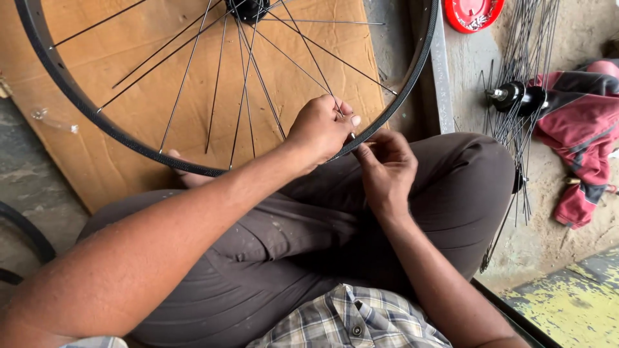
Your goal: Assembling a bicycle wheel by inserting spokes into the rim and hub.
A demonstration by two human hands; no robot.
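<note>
A black bicycle wheel rim [84,106] with thin steel spokes [184,80] rests across my lap, its hub [248,8] at the top edge. My left hand [319,129] grips the near part of the rim, fingers curled over it around a spoke. My right hand [387,167] sits just below the rim, thumb and fingertips pinched together at the rim's outer side; whatever small part they hold is hidden. I sit cross-legged in dark trousers [309,238].
A sheet of brown cardboard [309,58] lies under the wheel. To the right stand a second hub with loose spokes [516,96], a red cloth [580,135] and a red dish [474,13]. A black tyre edge [26,235] shows at left.
</note>
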